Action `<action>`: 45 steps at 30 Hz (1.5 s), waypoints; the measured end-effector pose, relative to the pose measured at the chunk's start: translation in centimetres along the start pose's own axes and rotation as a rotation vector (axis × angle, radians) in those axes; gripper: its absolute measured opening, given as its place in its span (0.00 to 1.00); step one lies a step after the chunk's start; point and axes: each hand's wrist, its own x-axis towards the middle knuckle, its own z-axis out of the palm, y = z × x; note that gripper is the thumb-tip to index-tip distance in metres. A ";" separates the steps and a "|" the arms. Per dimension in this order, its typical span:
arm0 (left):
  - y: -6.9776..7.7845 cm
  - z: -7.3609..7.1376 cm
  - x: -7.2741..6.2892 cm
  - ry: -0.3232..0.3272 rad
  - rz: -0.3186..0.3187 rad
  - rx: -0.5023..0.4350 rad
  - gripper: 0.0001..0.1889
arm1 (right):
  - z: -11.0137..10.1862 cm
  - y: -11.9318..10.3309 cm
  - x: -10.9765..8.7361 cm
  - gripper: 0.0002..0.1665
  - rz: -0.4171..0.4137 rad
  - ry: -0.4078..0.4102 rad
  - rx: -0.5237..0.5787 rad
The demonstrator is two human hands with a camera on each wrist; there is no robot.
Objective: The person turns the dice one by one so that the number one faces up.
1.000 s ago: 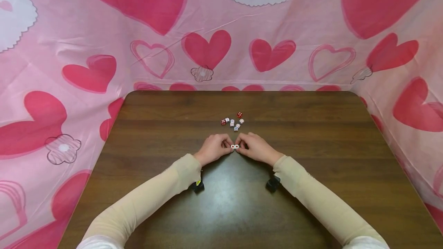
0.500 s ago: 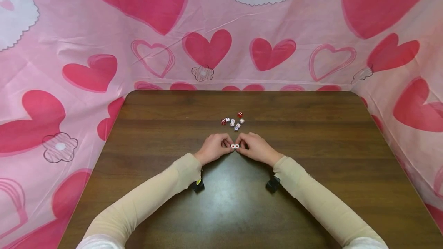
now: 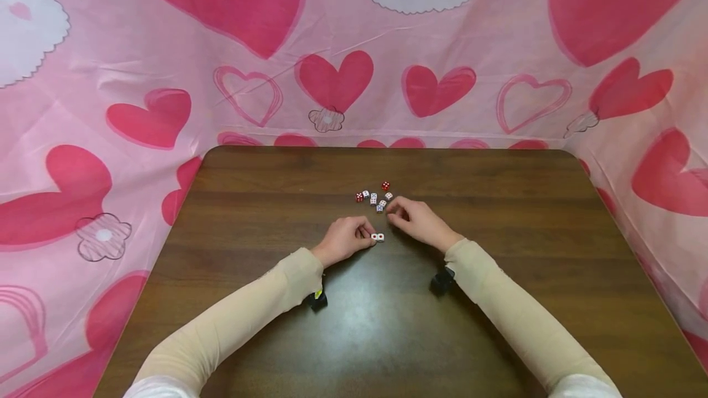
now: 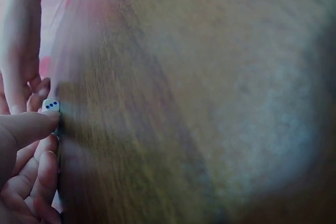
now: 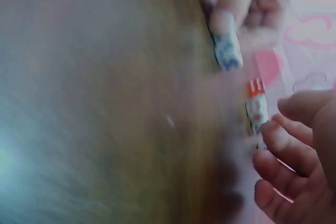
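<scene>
Beyond the white pair [image 3: 378, 237] on the bench [image 3: 354, 336], loose white dice [image 3: 373, 201] sit clustered, with a red die [image 3: 359, 197] beyond and left of the pair and another red die [image 3: 385, 185] farthest beyond it. The right hand [image 3: 423, 223] is beyond the pair's right end, just beside the cluster, its grip part open and bare. The left hand [image 3: 344, 239] blocks the pair's left end, its grip pinching it. The paired dice touch, each showing one red spot.
</scene>
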 end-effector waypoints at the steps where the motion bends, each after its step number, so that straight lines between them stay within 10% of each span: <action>1: 0.0 0.0 0.0 0.001 -0.001 -0.001 0.06 | -0.2 0.3 0.3 0.08 0.016 0.030 -0.005; 15: 0.1 0.3 -0.1 -0.015 0.008 -0.030 0.05 | -1.2 2.4 3.8 0.10 0.083 0.082 -0.004; 45: 0.3 -0.4 0.1 -0.026 -0.002 -0.034 0.05 | -1.7 2.9 4.0 0.09 0.112 0.031 0.061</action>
